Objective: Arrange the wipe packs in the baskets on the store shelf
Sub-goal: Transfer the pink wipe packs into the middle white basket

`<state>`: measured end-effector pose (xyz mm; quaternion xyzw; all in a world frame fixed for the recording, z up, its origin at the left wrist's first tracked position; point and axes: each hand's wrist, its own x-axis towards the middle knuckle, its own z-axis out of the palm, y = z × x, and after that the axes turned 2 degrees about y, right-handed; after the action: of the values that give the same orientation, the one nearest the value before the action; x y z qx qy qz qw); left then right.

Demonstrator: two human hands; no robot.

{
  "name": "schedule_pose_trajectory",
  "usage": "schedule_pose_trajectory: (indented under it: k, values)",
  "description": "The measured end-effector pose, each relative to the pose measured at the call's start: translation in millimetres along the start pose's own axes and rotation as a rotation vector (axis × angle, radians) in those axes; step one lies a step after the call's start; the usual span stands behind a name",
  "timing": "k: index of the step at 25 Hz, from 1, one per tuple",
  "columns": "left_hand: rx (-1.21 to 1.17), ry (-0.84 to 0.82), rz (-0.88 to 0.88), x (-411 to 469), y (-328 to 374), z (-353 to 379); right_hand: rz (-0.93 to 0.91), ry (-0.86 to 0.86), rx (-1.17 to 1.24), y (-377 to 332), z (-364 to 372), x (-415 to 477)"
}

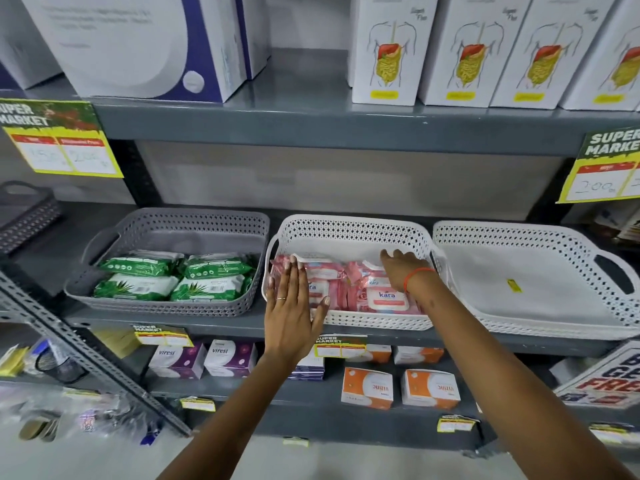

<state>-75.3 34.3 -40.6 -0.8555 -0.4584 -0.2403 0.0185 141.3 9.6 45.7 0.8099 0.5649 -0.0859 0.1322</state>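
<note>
Three baskets stand in a row on the middle shelf. The grey basket (166, 223) at left holds several green wipe packs (175, 277). The middle white basket (349, 228) holds pink wipe packs (384, 296). The right white basket (519, 244) has only a small yellow sticker on its floor. My left hand (294, 306) lies flat with fingers straight over the middle basket's front left corner, resting on the pink packs. My right hand (400, 265) reaches into the same basket, fingers spread on top of the right-hand pink packs.
Large white boxes (388, 50) fill the shelf above. Yellow price tags (59, 140) hang from the shelf edges. Small purple (204, 358) and orange boxes (398, 386) sit on the lower shelves. A dark basket (24, 213) stands at far left.
</note>
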Motion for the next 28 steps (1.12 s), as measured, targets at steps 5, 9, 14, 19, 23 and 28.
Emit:
schedule_pose_trajectory:
  k: [5,9,14,19,23,28]
  values:
    - [-0.032,-0.039,-0.045,1,-12,-2,-0.147,0.332,0.285,-38,-30,4]
    - [-0.029,-0.101,0.032,7,2,-4,-0.187,-0.116,0.354,-10,-32,14]
    - [0.013,-0.133,0.171,20,31,4,-0.112,-0.433,0.149,23,-27,38]
    - [0.037,-0.108,0.175,18,32,9,0.018,-0.115,0.319,40,-8,63]
    - [0.043,-0.125,0.154,17,33,8,-0.021,0.06,0.258,27,24,72]
    - [0.027,-0.111,0.09,16,26,10,-0.073,0.131,0.281,15,15,72]
